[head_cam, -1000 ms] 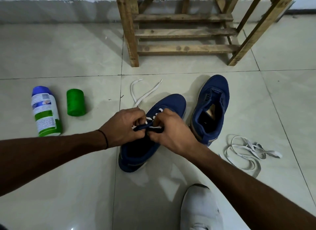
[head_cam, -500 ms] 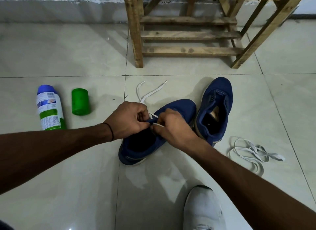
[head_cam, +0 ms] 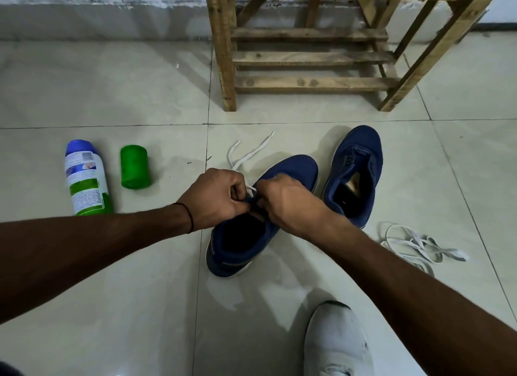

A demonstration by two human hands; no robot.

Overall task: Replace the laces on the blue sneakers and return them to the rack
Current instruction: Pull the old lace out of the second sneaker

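While they meet over the near blue sneaker (head_cam: 291, 174), the left hand (head_cam: 216, 198) and right hand (head_cam: 288, 205) each pinch its white lace (head_cam: 246, 157) with curled fingers. The second blue sneaker (head_cam: 355, 174) lies just right of the right hand; the wooden rack (head_cam: 307, 58) stands beyond both hands.

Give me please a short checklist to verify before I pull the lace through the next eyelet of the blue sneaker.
1. Left hand pinches the white lace: ok.
2. Right hand grips the near sneaker at the lacing: ok.
3. Next eyelet is free: cannot tell, the hands hide it.
4. Lace ends lie untangled on the floor: ok.
5. Second sneaker is laced: not ok, it shows no lace.
6. Loose lace lies on the floor beside the second sneaker: ok.
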